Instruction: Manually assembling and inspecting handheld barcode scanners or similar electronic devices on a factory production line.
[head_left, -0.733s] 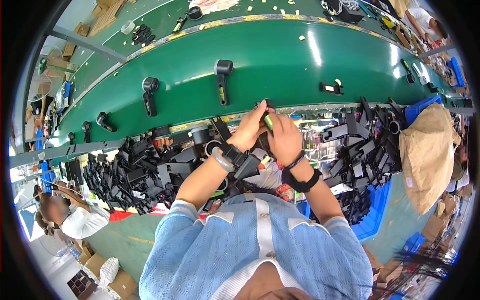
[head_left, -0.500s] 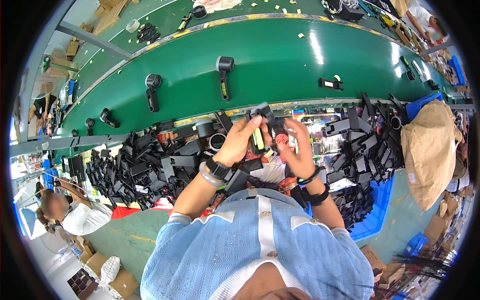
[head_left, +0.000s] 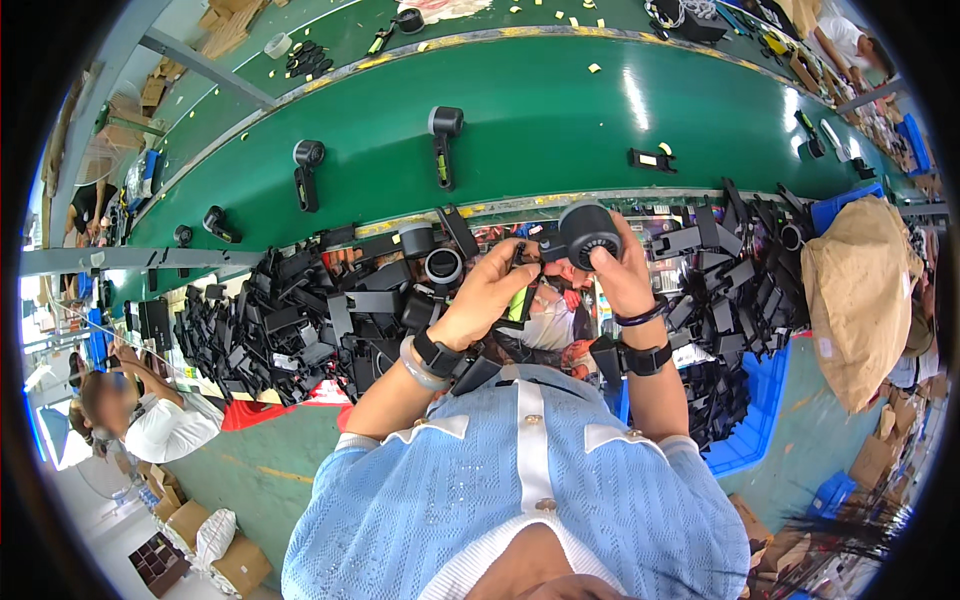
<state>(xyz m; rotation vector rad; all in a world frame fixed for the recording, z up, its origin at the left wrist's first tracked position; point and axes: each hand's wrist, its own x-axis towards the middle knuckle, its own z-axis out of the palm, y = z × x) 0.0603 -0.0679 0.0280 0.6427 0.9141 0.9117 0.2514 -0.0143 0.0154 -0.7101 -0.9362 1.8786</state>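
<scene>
Both of my hands hold a black handheld device with a round head (head_left: 582,236), above the near side of the bench. My left hand (head_left: 487,297) is closed round its handle (head_left: 518,302), where a yellow-green strip shows. My right hand (head_left: 627,272) grips the round head, its thumb beside the slotted end face. The fingers behind the head are partly hidden. To the left of my left hand lie a black ring-shaped part (head_left: 443,265) and a round black housing (head_left: 416,239), next to a large heap of black plastic parts (head_left: 290,325).
Similar devices (head_left: 441,150) lie spaced along the green conveyor (head_left: 540,120) beyond the bench. Another heap of black parts (head_left: 735,290) lies at right, above a blue crate (head_left: 765,410). Brown paper (head_left: 855,300) stands beyond it. A co-worker (head_left: 165,425) is at far left.
My right hand, open and apart before, has closed on the round head. The head has swung to the right and turned its slotted face up. Devices on the conveyor have shifted slightly.
</scene>
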